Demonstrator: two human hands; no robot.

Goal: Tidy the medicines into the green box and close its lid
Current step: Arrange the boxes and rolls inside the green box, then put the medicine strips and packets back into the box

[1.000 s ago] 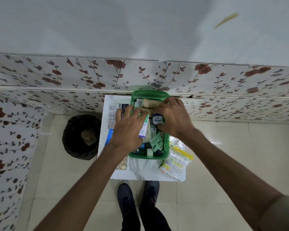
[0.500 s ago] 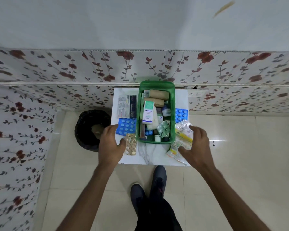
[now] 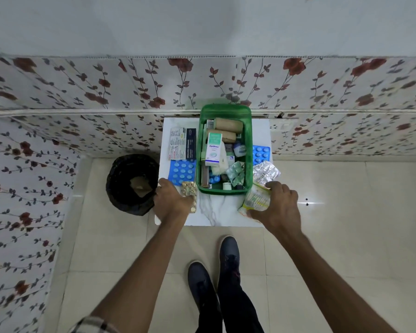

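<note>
The green box (image 3: 249, 150) stands open on a small white marble table (image 3: 216, 212), filled with cartons, brown rolls, small bottles and foil strips. Its lid (image 3: 226, 109) leans up at the far end against the wall. My left hand (image 3: 171, 200) closes on a strip of yellowish tablets (image 3: 189, 189) at the table's front left. My right hand (image 3: 279, 205) grips a clear packet with yellow-green print (image 3: 256, 200) at the front right, beside a silver foil strip (image 3: 265, 173). Blue blister packs lie left (image 3: 181, 171) and right (image 3: 261, 153) of the box.
Flat cartons (image 3: 183, 144) lie at the table's back left. A black bin (image 3: 131, 183) stands on the floor just left of the table. The flowered wall is right behind the table. My shoes (image 3: 214, 277) are on the tiled floor below the table's front edge.
Both hands came out of the box and back to the table's front corners. The left has closed on the tablet strip, the right on the clear packet.
</note>
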